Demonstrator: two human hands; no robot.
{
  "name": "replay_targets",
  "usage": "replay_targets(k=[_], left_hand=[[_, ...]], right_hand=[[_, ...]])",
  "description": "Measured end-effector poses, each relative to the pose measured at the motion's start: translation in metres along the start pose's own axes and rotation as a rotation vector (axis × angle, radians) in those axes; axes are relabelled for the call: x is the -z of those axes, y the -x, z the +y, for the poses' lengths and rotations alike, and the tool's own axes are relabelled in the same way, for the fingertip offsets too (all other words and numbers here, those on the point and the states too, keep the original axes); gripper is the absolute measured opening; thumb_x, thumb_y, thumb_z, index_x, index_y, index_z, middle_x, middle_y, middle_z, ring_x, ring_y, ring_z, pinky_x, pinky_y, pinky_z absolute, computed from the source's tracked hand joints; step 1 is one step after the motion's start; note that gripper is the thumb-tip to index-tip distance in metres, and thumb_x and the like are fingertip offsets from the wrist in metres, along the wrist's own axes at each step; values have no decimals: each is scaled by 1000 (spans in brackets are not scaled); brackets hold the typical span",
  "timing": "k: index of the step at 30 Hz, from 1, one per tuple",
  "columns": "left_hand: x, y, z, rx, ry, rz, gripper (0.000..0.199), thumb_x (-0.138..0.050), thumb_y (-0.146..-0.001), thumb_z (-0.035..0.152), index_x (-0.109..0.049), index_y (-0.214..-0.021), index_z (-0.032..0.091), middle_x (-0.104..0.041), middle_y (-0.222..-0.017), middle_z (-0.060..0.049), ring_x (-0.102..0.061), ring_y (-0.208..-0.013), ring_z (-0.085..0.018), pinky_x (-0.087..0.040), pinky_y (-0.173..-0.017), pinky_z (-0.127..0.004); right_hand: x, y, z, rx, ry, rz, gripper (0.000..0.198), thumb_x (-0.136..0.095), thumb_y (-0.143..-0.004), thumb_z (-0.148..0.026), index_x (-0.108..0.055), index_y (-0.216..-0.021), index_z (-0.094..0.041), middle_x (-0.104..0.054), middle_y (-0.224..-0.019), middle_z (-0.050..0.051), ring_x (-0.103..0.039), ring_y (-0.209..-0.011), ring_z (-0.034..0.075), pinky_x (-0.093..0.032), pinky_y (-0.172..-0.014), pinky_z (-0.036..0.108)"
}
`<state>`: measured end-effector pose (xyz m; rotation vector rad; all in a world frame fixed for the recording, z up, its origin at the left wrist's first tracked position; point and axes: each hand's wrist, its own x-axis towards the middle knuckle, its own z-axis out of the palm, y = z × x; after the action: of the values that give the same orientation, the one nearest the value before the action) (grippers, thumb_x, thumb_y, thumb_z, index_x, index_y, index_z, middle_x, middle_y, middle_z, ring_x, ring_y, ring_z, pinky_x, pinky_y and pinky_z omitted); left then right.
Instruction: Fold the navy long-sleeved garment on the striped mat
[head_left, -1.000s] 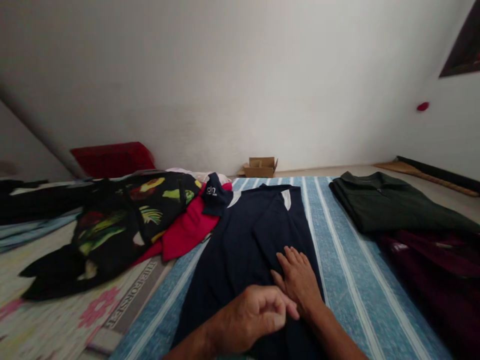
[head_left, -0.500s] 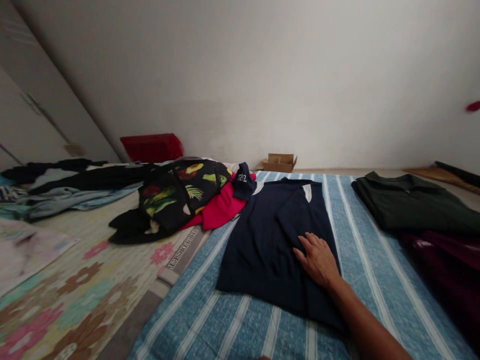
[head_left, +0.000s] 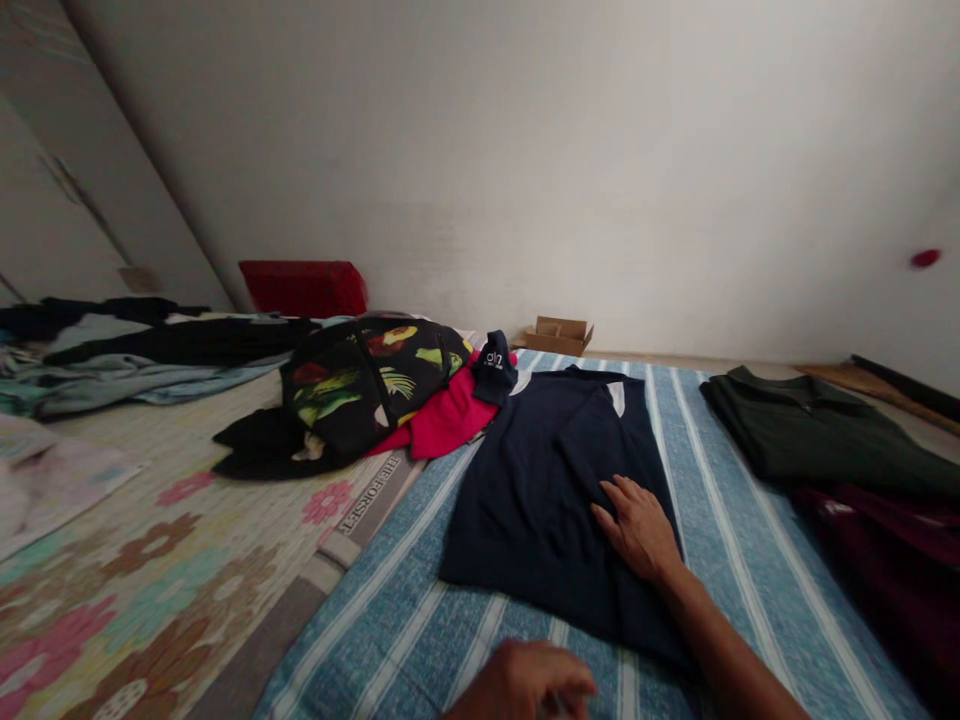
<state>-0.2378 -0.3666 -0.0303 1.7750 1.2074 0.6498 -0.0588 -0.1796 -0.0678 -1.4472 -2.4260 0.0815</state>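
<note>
A navy long-sleeved top (head_left: 540,500) lies spread on the blue striped sheet, with white patches near its shoulders. Its left sleeve end (head_left: 495,368), printed with white lettering, reaches out over a red cloth; the other sleeve appears laid across the body. My right hand (head_left: 637,525) rests flat on the right side of the top, fingers extended and gripping nothing. At the bottom edge is my left hand (head_left: 525,680), slightly blurred, just short of the top's hem. Its fingers are loosely bent, apart from the thumb, and nothing shows in them.
Left of the top lie a red cloth (head_left: 450,415) and a black fruit-print garment (head_left: 375,380). Several heaped clothes (head_left: 165,350) are farther left. A folded dark green garment (head_left: 817,420) and a maroon one (head_left: 877,560) lie right. Behind stand a cardboard box (head_left: 559,335) and red box (head_left: 304,288).
My left hand has come up into view from the bottom edge. My right hand stays on the navy top. The camera view has shifted slightly.
</note>
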Motion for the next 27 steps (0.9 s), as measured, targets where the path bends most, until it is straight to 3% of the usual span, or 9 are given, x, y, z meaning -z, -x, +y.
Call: replay_targets(k=[4,6,10,14,21,27], left_hand=[[56,-11,-1,171,-301,647,23,-51,-80,21,-63,-100,19,-63,-110,-9,-57,-103,-21,-44,-91,-32],[80,-19,-13,282,-504,822,29,-51,-80,21,-59,-107,15,-61,-114,-13,-51,-113,-25,-38,-100,-37],[101,-33,-33,563,-687,789,38,-53,-83,32,-53,-115,10,-60,-116,-15,-53,-113,-27,-39,-96,-35],[103,-42,-35,679,-646,700,43,-54,-83,32,-50,-118,7,-64,-109,-19,-60,-104,-27,-43,-85,-33],[121,-43,-52,597,-419,692,29,-54,-79,15,-61,-107,11,-65,-114,-14,-60,-108,-21,-43,-89,-26],[127,-39,-53,563,-481,663,19,-47,-84,19,-64,-88,10,-69,-96,-14,-63,-94,-22,-43,-81,-27]], right_hand=[[-1,0,1,6,12,-5,50,-36,-92,-44,-53,-128,-14,-48,-134,14,-40,-127,27,-30,-103,40],[-1,0,1,3,18,-11,50,-36,-93,-43,-53,-128,-14,-48,-134,14,-40,-127,27,-30,-103,40],[-3,0,2,4,26,-11,49,-36,-92,-44,-53,-128,-15,-48,-135,13,-40,-126,27,-31,-102,40],[-3,0,2,5,30,-16,50,-35,-92,-45,-53,-128,-15,-48,-135,13,-40,-126,27,-31,-103,40],[1,0,-1,-9,33,-20,49,-36,-92,-43,-54,-128,-15,-49,-135,13,-41,-126,27,-31,-103,39],[6,-1,-4,-17,34,-55,49,-37,-92,-42,-52,-129,-14,-47,-136,14,-40,-127,28,-31,-103,40]])
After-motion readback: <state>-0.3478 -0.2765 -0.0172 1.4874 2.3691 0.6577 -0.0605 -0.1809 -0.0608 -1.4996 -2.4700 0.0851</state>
